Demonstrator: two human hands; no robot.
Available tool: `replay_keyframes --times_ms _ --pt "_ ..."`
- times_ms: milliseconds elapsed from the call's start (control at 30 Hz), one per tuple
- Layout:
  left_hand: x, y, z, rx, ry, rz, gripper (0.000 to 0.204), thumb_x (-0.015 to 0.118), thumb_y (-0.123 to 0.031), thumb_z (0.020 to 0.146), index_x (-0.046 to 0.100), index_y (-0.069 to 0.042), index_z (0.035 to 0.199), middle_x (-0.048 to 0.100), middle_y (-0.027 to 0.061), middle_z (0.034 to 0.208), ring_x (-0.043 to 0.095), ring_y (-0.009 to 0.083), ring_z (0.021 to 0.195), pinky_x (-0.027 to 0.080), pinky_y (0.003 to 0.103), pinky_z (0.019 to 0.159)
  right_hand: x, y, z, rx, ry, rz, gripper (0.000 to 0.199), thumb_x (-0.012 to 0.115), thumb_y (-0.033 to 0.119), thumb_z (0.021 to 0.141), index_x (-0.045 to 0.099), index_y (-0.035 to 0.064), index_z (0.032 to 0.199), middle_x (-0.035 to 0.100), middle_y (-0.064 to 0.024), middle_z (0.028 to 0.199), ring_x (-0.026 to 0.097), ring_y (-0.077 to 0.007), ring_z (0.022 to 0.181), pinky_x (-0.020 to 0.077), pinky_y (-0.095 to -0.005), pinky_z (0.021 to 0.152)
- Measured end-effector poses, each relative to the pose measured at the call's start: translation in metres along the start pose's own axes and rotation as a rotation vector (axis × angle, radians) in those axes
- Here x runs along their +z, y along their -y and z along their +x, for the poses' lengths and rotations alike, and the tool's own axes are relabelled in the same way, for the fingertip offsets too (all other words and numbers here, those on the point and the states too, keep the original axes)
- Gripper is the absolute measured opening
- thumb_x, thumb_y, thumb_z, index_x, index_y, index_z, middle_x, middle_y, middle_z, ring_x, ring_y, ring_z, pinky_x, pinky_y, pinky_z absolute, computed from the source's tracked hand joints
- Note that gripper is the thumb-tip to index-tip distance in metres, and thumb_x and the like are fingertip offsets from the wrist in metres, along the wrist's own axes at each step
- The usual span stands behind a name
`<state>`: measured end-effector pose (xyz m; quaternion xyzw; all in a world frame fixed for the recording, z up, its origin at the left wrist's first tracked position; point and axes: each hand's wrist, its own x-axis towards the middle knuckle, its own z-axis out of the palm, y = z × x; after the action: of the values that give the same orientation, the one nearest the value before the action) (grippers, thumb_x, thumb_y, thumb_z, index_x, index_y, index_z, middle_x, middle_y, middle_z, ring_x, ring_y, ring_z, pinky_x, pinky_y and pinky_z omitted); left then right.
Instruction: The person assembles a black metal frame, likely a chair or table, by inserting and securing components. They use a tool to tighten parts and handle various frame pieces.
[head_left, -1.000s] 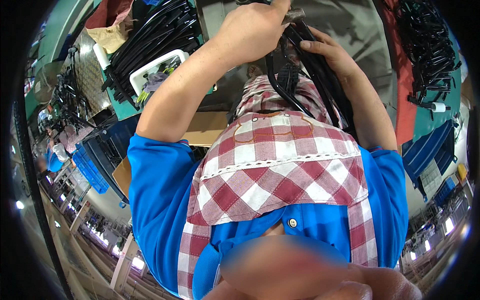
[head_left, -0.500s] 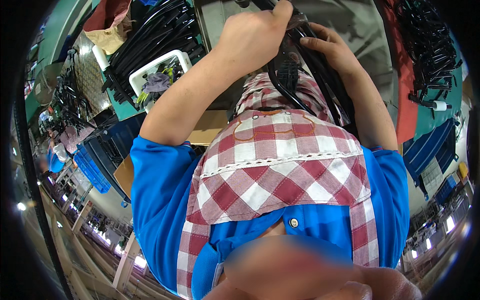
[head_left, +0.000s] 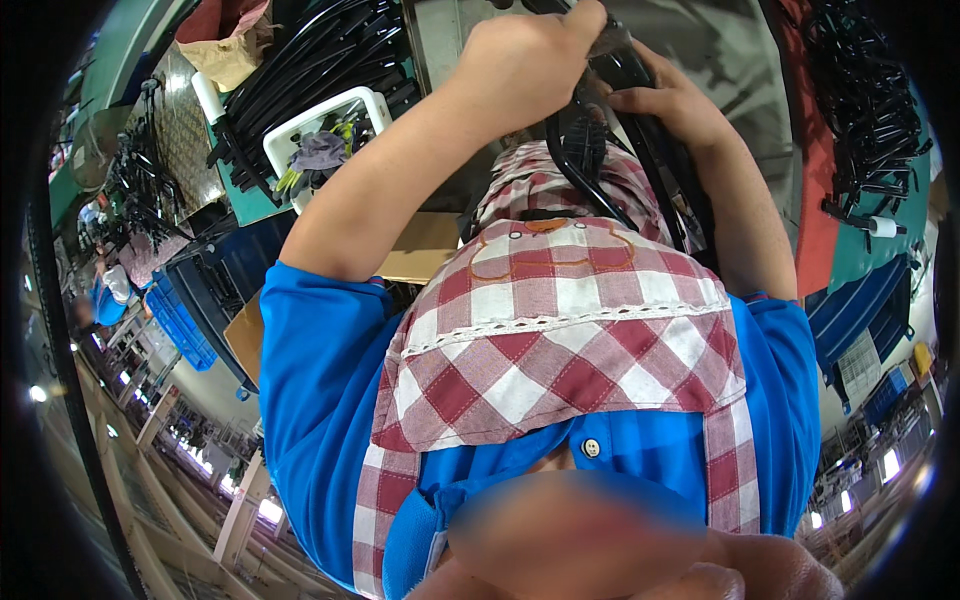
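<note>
My left hand (head_left: pixel 535 65) is closed at the top of the view, its fingers pinched beside a small greyish, shiny piece (head_left: pixel 611 40) that is too blurred to name. Beneath it, a black bent-tube frame (head_left: pixel 572 172) runs down toward my lap and rests against the checked apron. My right hand (head_left: pixel 685 105) grips this frame from the right, thumb on the near side and fingers on the far side of a tube. The upper end of the frame and the left fingertips are partly hidden.
At left, a white plastic tray (head_left: pixel 377 108) holds gloves, near a heap of black tubes (head_left: pixel 320 50) and a brown paper bag (head_left: pixel 225 55). Many black parts (head_left: pixel 865 100) lie on the green surface at right, beside a red strip (head_left: pixel 818 190). A cardboard box (head_left: pixel 420 250) stands by my left arm.
Both hands have shifted slightly to the right with the frame, and the right hand's grip has changed a little. The whole view has also moved slightly.
</note>
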<state>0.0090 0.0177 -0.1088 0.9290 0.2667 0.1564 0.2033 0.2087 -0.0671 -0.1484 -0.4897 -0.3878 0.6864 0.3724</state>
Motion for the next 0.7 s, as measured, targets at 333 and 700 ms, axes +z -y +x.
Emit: replay_keyframes --times_ms 333,700 --pt "-0.02 -0.004 0.011 -0.123 0.205 0.004 0.029 0.061 -0.015 0.084 0.047 -0.002 0.105 0.063 0.0166 0.066 0.066 0.0375 0.064 0.051 0.048 0.057 -0.009 -0.012 -0.001 0.042 -0.001 0.101 0.041 0.068 0.01 0.082 0.06 0.001 0.121 0.068 -0.0062 0.105 0.059 -0.0101 0.088 0.0455 -0.0243 0.083" --pt "0.0 -0.004 -0.001 -0.042 -0.007 -0.066 0.023 0.059 -0.012 0.085 0.048 -0.004 0.103 0.062 0.0154 0.065 0.064 0.0361 0.06 0.049 0.046 0.053 -0.003 -0.002 -0.004 0.069 -0.006 0.137 0.052 0.064 0.008 0.082 0.053 0.0044 0.132 0.065 -0.0046 0.104 0.058 -0.0101 0.086 0.0446 -0.0221 0.081"
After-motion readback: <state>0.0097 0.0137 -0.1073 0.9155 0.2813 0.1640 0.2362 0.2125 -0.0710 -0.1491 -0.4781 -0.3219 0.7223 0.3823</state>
